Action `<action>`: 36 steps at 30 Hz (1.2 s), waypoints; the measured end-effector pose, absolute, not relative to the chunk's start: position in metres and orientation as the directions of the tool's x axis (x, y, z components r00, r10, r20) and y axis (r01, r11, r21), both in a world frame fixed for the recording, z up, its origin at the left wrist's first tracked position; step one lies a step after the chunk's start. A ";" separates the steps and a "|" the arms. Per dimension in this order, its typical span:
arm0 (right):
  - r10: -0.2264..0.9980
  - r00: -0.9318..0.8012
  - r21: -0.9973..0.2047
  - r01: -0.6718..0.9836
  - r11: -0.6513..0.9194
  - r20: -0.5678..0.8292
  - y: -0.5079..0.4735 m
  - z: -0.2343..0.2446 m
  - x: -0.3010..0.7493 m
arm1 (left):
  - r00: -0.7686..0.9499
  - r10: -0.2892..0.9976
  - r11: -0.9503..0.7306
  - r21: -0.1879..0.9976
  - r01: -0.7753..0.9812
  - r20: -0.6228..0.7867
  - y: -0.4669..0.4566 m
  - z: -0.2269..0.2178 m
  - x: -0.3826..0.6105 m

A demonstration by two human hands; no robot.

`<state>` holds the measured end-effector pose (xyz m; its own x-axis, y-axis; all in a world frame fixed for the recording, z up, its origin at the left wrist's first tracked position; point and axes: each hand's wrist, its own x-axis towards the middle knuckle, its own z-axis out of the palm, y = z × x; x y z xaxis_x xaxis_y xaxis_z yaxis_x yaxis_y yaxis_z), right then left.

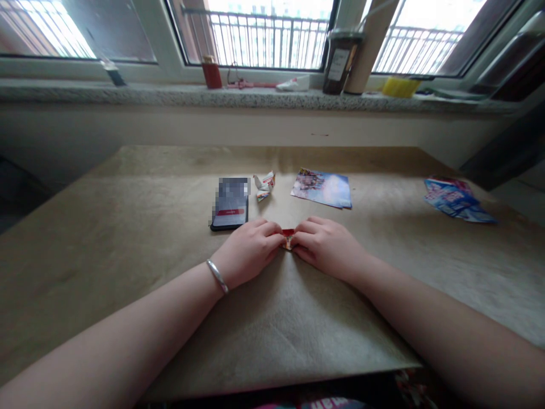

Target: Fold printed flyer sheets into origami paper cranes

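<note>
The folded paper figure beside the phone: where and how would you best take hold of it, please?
Probably by its raised upper fold, pinched lightly from above on the right side. The folded paper figure stands proud of the table, and the phone lies close on its left. The left hand and right hand pinch the small red paper.

blown-out windows (264, 34), dim foreground

I can read nothing. The phone (230, 211) shows a red bar with marks too small to make out. The jar label (338, 64) far behind the phone, the prints (322, 188) to its right and the folded paper (288, 236) just in front are illegible too.
</note>
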<state>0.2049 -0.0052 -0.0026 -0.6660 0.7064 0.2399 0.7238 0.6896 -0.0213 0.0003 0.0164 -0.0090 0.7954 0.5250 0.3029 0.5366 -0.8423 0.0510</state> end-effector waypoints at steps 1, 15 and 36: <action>0.705 -0.670 -0.011 0.723 0.691 0.232 -0.005 -0.002 0.205 | 0.802 0.521 -0.845 0.044 0.533 0.294 0.016 -0.008 0.000; 0.754 -0.621 -0.071 0.760 0.646 0.214 -0.005 -0.006 0.201 | 0.805 0.553 -0.817 -0.050 0.575 0.214 0.009 0.001 0.001; 0.879 -0.445 -0.499 0.730 0.467 0.172 0.006 -0.017 0.204 | 0.860 0.497 -0.860 -0.067 0.506 0.113 0.006 0.010 -0.004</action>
